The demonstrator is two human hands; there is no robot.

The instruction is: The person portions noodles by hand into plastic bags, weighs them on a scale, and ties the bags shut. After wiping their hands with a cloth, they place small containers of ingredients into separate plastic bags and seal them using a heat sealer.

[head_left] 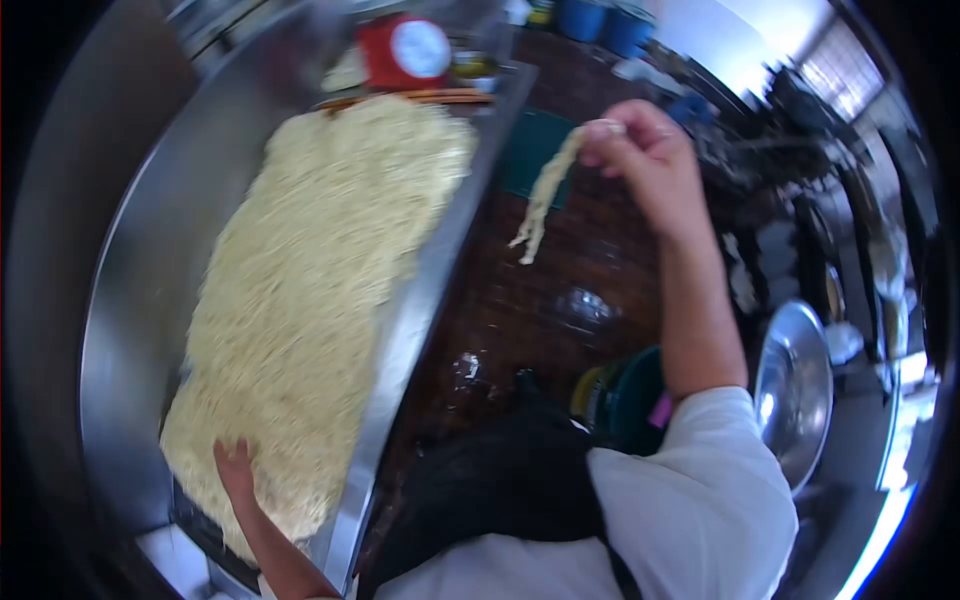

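A broad, pale-yellow stringy mass, like string cheese or dough, lies spread in a long metal trough. My left hand is over the near end of this mass, its fingers apart; whether they touch it is hard to tell. Raised to the right of the trough, my right hand pinches a thin, pale stringy strip at its top. The strip dangles free above the floor, and its lower end splits in two.
A red scale with a round white dial stands beyond the far end of the mass. Brown sticks lie before it. A dark green bucket and a metal basin are at right. The brown floor looks wet.
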